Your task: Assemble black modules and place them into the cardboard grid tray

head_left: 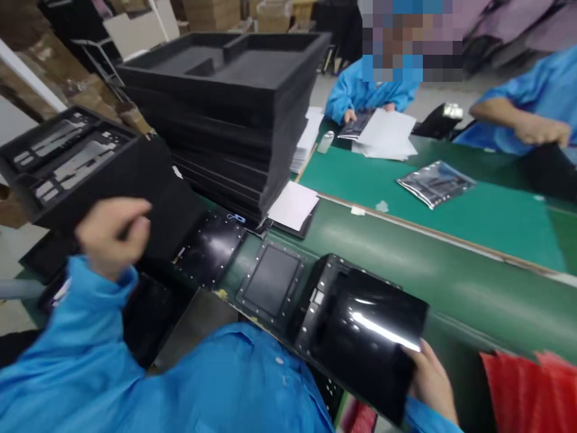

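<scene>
My left hand is closed on the edge of a black foam tray with cut-out slots, lifted and tilted at the left. My right hand grips the near right corner of a glossy black panel that lies at the front of the green belt. Beside that panel sits a flat black cover with a rectangular pad, and further left a shiny black plate. Both my sleeves are blue.
A tall stack of black foam trays stands behind. Two other people in blue work at the green table, one handling white sheets. A silver bag lies there. Something red sits at the lower right.
</scene>
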A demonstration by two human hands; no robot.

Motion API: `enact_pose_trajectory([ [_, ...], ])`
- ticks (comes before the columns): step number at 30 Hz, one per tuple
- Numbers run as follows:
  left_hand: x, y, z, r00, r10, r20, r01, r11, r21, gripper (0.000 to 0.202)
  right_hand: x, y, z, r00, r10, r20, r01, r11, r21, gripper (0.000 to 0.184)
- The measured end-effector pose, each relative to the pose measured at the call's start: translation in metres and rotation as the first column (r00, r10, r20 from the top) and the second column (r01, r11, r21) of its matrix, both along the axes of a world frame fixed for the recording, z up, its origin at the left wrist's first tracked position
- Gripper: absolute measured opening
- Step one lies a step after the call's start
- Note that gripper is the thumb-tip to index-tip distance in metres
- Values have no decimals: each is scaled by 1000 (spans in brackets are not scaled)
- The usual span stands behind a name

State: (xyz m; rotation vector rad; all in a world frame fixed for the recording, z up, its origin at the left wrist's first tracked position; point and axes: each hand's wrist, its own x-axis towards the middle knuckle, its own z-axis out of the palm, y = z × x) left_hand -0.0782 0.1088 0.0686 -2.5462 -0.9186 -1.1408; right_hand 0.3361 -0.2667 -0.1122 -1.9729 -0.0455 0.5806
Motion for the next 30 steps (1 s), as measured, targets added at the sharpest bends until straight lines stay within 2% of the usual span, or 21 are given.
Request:
enact_pose_trajectory([
  [2, 38, -60, -49, 975, -179, -134, 166, 980, -108, 15, -4, 9, -16, 995, -18, -99, 18, 1000, 0, 45],
  [4, 71, -114, -93, 932, -295, -210, 235, 934, -268, 20, -10, 20, -26, 994, 22, -104, -18, 999, 40, 53],
  [5, 84, -137, -110, 906, -346, -244, 245, 898, -366, 21, -14, 24, -29, 996, 48, -81, -43, 997, 68, 56],
  [6, 94, -158, -123, 889, -380, -255, 239, 861, -450, 21, -17, 26, -31, 996, 73, -48, -68, 993, 98, 58],
  [8, 106, -193, -140, 859, -440, -261, 221, 780, -586, 22, -24, 26, -31, 993, 112, 33, -116, 982, 148, 59],
  [11, 108, -223, -150, 821, -507, -262, 191, 677, -711, 23, -29, 23, -31, 987, 151, 60, -160, 967, 200, 61],
  [14, 102, -229, -159, 784, -555, -277, 156, 608, -778, 22, -30, 23, -34, 988, 142, 56, -151, 963, 225, 63],
  [19, 85, -207, -178, 751, -601, -273, 130, 540, -832, 24, -20, 31, -44, 989, 116, 94, -132, 975, 182, 68],
  [21, 77, -194, -183, 748, -614, -254, 121, 502, -856, 25, -14, 32, -43, 967, 164, 195, -183, 979, 88, 68],
  [23, 74, -181, -187, 748, -623, -227, 105, 449, -887, 27, -9, 28, -40, 902, 247, 355, -218, 968, -122, 66],
  [25, 79, -170, -190, 741, -645, -189, 100, 384, -918, 33, -9, 18, -38, 807, 351, 476, -194, 917, -348, 61],
  [27, 94, -165, -194, 720, -682, -131, 116, 304, -946, 43, -19, 2, -41, 758, 411, 507, -177, 877, -446, 57],
  [28, 105, -164, -196, 706, -702, -91, 131, 256, -958, 49, -27, -8, -45, 773, 398, 494, -174, 882, -438, 57],
  [30, 131, -170, -206, 687, -727, -1, 151, 145, -978, 64, -52, -28, -56, 869, 270, 415, -117, 926, -359, 66],
])
